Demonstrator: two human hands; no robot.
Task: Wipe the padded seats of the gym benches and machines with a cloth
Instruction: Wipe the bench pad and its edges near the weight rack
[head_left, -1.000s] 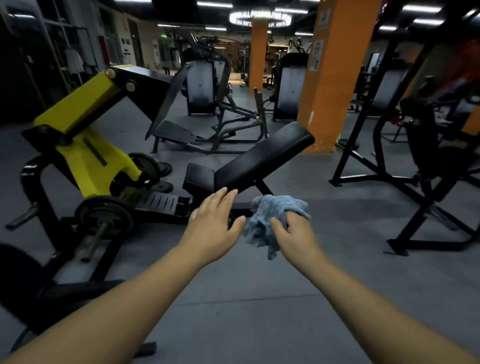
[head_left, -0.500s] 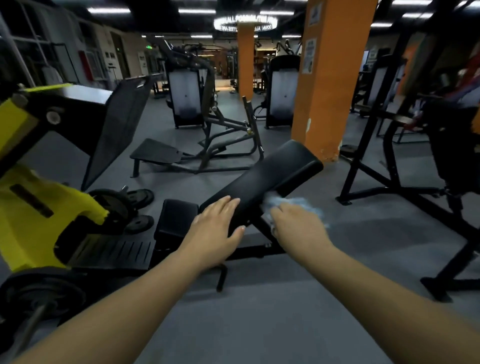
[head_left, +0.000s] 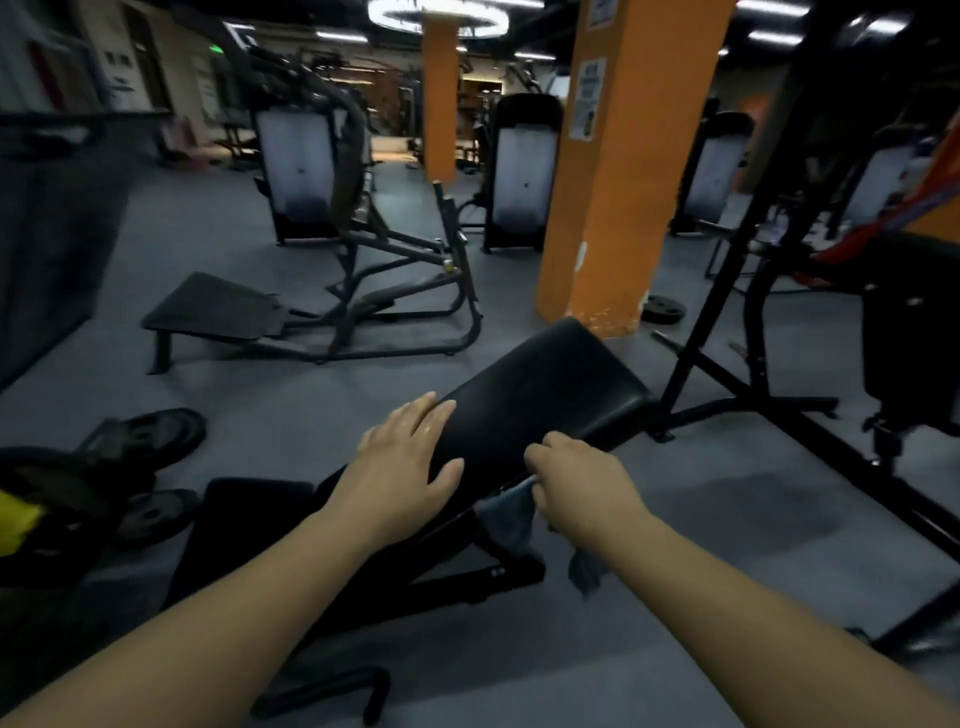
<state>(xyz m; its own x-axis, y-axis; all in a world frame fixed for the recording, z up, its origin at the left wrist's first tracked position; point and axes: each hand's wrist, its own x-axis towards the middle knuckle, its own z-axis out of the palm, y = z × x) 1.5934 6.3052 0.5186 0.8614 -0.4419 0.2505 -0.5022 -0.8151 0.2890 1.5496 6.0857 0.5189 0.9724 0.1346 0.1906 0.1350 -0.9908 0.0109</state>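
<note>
Cloth (head_left: 511, 522), bunched and blue-grey, sits at the near edge of the inclined black back pad (head_left: 540, 395). The right hand (head_left: 582, 488) has its grip clenched on it, and a tail hangs below. The left hand (head_left: 400, 467) rests flat with straight fingers on the pad's 9 o'clock side. Wiping here looks barely begun. The next move is probably a sweep toward 1 o'clock up the smooth pad, then the seat pad (head_left: 249, 525) at 7 o'clock. On the grey floor (head_left: 727, 519), an orange pillar (head_left: 623, 182) stands at 12 o'clock and weight plates (head_left: 150, 436) lie at 9.

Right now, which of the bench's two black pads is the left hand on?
The long inclined back pad: the left hand lies flat on its left edge. The smaller seat pad, lower left, is untouched.
</note>
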